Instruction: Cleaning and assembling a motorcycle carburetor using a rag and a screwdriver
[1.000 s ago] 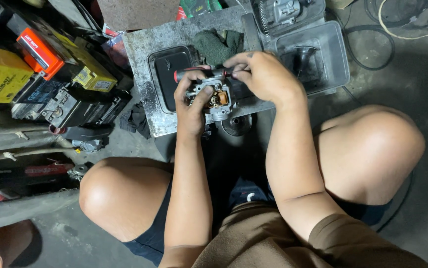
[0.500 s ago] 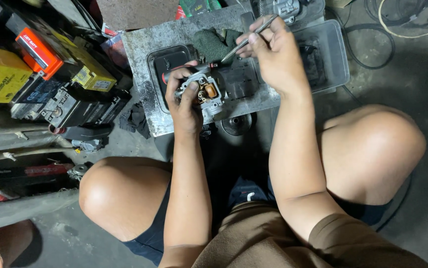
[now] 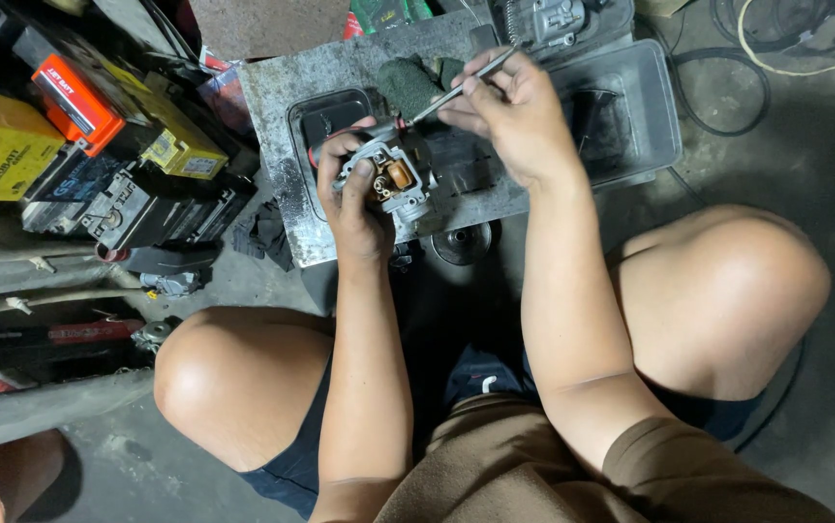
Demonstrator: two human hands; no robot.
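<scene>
My left hand [image 3: 354, 199] grips the carburetor [image 3: 393, 179] with fingers curled around it; my right hand [image 3: 514, 116] pinches a thin metal tool [image 3: 461, 87] above the grey slab [image 3: 282, 87]

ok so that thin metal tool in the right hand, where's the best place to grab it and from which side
Grip the thin metal tool along its bare middle shaft, coming from above. It lies slanted, its upper end pinched in the right hand and its lower tip down at the carburetor held by the left hand, so only the middle is free.
</scene>
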